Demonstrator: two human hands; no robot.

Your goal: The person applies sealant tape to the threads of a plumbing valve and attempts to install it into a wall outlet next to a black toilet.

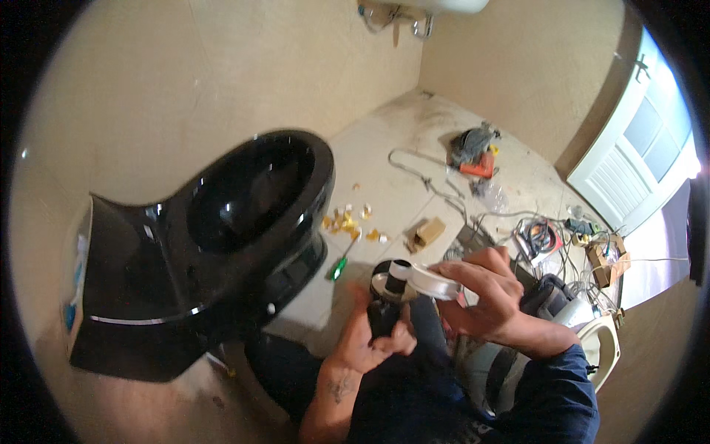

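My left hand is closed around a black plastic fitting with a round, open upper end. Between the fingers and thumb of my right hand is a white tape spool, held up beside the top of the fitting. A white strip of tape lies across the fitting's upper part, next to the spool. Both hands are in front of my body, to the right of a glossy black toilet.
On the floor ahead are a green-handled screwdriver, scattered yellow and white scraps and a small cardboard box. Farther off lies an orange power tool. Cables run toward clutter at the right, near a white door.
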